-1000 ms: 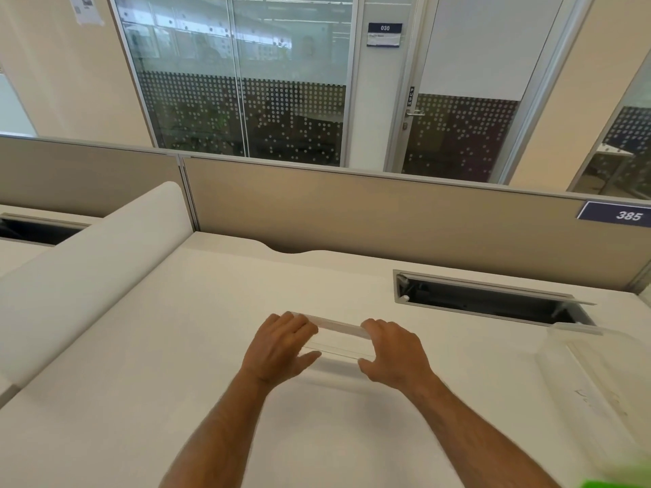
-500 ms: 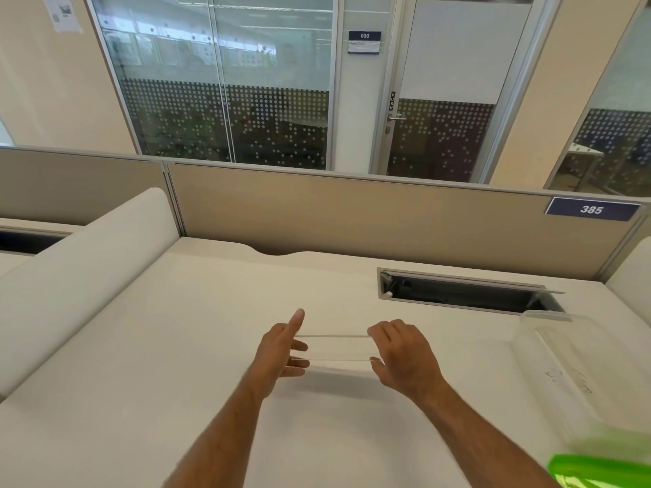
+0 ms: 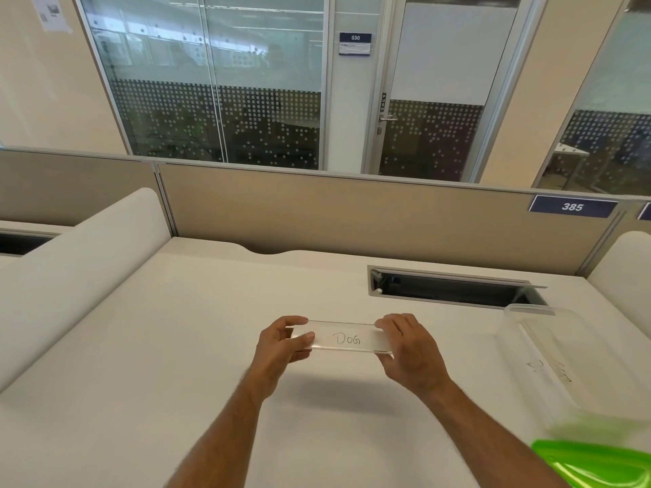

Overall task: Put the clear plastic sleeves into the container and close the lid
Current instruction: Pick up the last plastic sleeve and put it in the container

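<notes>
Two hands hold one clear plastic sleeve (image 3: 347, 339) above mid-surface (image 3: 176, 346): left hand (image 3: 281, 346) pinches its left end, right hand (image 3: 408, 350) grips its right end (handwriting reads "DOG"). Clear container (image 3: 563, 361) sits at the surface's right edge, contents hard to make out. Green lid (image 3: 595, 464) is cut off at the near right corner.

You see two bare forearms coming in from the bottom edge, both lightly haired; no sleeves reach into view, and neither wrist carries a watch or band; your left hand (image 3: 281, 350) and right hand (image 3: 410, 353) wear no gloves and no rings that show; the fingers (image 3: 391, 327) are bare, with short nails.
</notes>
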`<state>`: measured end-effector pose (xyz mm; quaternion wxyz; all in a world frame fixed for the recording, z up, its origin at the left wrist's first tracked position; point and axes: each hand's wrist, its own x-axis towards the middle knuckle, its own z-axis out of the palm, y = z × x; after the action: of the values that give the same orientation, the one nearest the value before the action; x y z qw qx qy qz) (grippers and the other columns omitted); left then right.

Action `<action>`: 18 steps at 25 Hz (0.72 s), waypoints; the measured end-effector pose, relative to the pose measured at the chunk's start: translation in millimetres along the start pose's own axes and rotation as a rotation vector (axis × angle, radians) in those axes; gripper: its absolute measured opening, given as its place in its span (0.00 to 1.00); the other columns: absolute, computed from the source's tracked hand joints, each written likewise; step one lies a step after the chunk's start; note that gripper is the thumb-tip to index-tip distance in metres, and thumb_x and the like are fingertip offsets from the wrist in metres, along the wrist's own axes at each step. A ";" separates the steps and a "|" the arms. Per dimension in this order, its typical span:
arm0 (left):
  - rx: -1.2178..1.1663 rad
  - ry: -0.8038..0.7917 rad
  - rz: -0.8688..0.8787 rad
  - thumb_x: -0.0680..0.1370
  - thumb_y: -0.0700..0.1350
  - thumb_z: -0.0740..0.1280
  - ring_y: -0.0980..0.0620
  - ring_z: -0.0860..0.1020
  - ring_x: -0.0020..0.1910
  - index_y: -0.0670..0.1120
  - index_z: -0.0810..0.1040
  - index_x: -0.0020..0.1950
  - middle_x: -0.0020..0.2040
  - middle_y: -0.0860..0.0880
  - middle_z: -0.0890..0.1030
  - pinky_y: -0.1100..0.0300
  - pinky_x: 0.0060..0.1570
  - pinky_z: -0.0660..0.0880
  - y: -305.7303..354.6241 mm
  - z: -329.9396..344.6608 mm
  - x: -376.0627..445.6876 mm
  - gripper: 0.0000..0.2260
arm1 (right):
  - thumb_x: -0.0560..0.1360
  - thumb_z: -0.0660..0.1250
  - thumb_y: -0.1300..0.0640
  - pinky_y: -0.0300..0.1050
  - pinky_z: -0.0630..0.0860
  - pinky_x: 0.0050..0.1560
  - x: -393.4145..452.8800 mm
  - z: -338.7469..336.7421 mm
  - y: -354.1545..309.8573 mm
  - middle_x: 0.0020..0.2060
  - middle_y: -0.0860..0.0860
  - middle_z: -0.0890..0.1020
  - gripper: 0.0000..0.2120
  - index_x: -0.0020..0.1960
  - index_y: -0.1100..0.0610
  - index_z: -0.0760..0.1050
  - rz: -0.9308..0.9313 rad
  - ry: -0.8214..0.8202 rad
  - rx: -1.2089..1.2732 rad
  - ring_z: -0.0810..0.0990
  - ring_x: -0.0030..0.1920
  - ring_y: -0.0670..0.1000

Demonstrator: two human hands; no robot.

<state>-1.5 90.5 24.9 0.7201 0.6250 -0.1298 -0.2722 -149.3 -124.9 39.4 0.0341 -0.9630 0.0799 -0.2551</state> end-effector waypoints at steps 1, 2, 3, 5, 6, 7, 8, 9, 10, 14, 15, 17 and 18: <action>-0.001 -0.001 0.017 0.68 0.40 0.77 0.48 0.83 0.43 0.45 0.82 0.55 0.43 0.47 0.79 0.54 0.46 0.81 -0.4 1.3 -1.0 0.16 | 0.59 0.80 0.57 0.46 0.79 0.40 -0.8 -0.5 1.4 0.48 0.51 0.81 0.24 0.53 0.56 0.78 0.002 -0.003 0.004 0.79 0.46 0.54; 0.000 0.004 0.030 0.67 0.42 0.76 0.49 0.83 0.44 0.45 0.82 0.55 0.44 0.47 0.80 0.54 0.47 0.81 -0.7 3.0 -2.0 0.17 | 0.58 0.79 0.57 0.46 0.79 0.39 -1.7 -1.3 2.5 0.48 0.51 0.81 0.24 0.53 0.56 0.78 0.001 -0.004 0.004 0.79 0.46 0.54; 0.004 0.015 0.040 0.66 0.42 0.76 0.48 0.83 0.45 0.44 0.81 0.55 0.45 0.47 0.81 0.53 0.48 0.81 -1.0 4.8 -3.0 0.18 | 0.58 0.80 0.57 0.46 0.79 0.38 -2.5 -2.4 3.0 0.48 0.51 0.81 0.25 0.53 0.56 0.78 0.003 -0.004 0.004 0.79 0.45 0.54; 0.018 0.032 0.061 0.66 0.41 0.76 0.48 0.83 0.46 0.43 0.81 0.55 0.46 0.46 0.81 0.52 0.49 0.81 -1.4 8.1 -4.9 0.18 | 0.58 0.81 0.54 0.47 0.79 0.38 -4.0 -5.1 2.9 0.48 0.51 0.82 0.26 0.53 0.56 0.78 0.017 -0.006 0.006 0.79 0.44 0.54; 0.026 0.034 0.071 0.68 0.40 0.76 0.47 0.82 0.46 0.43 0.81 0.54 0.46 0.46 0.81 0.52 0.50 0.81 -2.0 9.5 -5.5 0.16 | 0.58 0.81 0.52 0.47 0.79 0.38 -4.5 -6.1 2.7 0.48 0.51 0.82 0.26 0.54 0.56 0.78 0.023 -0.014 0.004 0.80 0.44 0.54; 0.033 0.033 0.079 0.69 0.38 0.76 0.48 0.82 0.45 0.42 0.81 0.54 0.46 0.46 0.80 0.51 0.50 0.81 -2.7 10.7 -6.2 0.15 | 0.59 0.81 0.49 0.48 0.78 0.39 -4.7 -6.9 2.5 0.49 0.50 0.82 0.28 0.55 0.55 0.78 0.026 -0.035 -0.001 0.80 0.45 0.54; 0.038 0.029 0.085 0.69 0.38 0.76 0.48 0.82 0.44 0.42 0.81 0.54 0.46 0.46 0.80 0.52 0.50 0.81 -3.5 12.3 -7.4 0.15 | 0.59 0.80 0.47 0.48 0.78 0.42 -4.4 -8.1 1.7 0.50 0.50 0.82 0.29 0.57 0.55 0.77 0.029 -0.074 -0.009 0.80 0.46 0.54; 0.041 0.023 0.089 0.67 0.39 0.76 0.49 0.82 0.43 0.42 0.81 0.54 0.46 0.47 0.80 0.53 0.49 0.81 -4.3 14.0 -8.9 0.16 | 0.60 0.78 0.43 0.48 0.77 0.46 -3.7 -9.5 0.5 0.52 0.49 0.82 0.31 0.60 0.54 0.76 0.032 -0.128 -0.016 0.80 0.48 0.53; 0.043 0.016 0.091 0.66 0.41 0.76 0.50 0.82 0.43 0.41 0.80 0.54 0.45 0.47 0.79 0.54 0.48 0.80 -5.3 16.5 -10.4 0.18 | 0.61 0.75 0.40 0.48 0.75 0.49 -2.4 -11.1 -0.8 0.53 0.48 0.82 0.33 0.62 0.52 0.75 0.037 -0.190 -0.020 0.79 0.49 0.52; 0.016 -0.036 0.089 0.66 0.41 0.74 0.51 0.81 0.43 0.39 0.80 0.55 0.47 0.46 0.80 0.52 0.49 0.78 -10.3 27.4 -16.0 0.18 | 0.58 0.70 0.32 0.44 0.75 0.49 5.4 -16.8 -6.8 0.54 0.43 0.80 0.38 0.65 0.44 0.69 0.140 -0.441 0.052 0.78 0.49 0.49; 0.013 -0.054 0.091 0.66 0.40 0.74 0.49 0.81 0.44 0.39 0.80 0.55 0.48 0.45 0.80 0.51 0.49 0.78 -11.4 30.0 -17.1 0.18 | 0.56 0.70 0.31 0.44 0.75 0.47 7.7 -18.6 -7.8 0.54 0.43 0.80 0.39 0.65 0.43 0.68 0.166 -0.511 0.075 0.78 0.48 0.48; 0.017 -0.087 0.099 0.66 0.40 0.74 0.48 0.79 0.47 0.39 0.80 0.54 0.50 0.44 0.81 0.53 0.48 0.77 -12.9 34.8 -18.7 0.17 | 0.54 0.71 0.31 0.42 0.75 0.43 10.3 -20.7 -7.6 0.52 0.43 0.81 0.40 0.64 0.42 0.69 0.183 -0.623 0.101 0.77 0.45 0.47; 0.018 -0.101 0.101 0.65 0.39 0.73 0.48 0.79 0.47 0.40 0.80 0.54 0.51 0.44 0.81 0.55 0.47 0.77 -13.9 36.9 -19.0 0.17 | 0.53 0.72 0.32 0.42 0.75 0.42 10.8 -21.6 -6.4 0.52 0.44 0.81 0.40 0.63 0.42 0.70 0.188 -0.663 0.123 0.77 0.45 0.47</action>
<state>-39.7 69.5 21.2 0.7197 0.6095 -0.2000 -0.2654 -149.9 -121.0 64.1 0.1394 -0.9781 0.1374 0.0715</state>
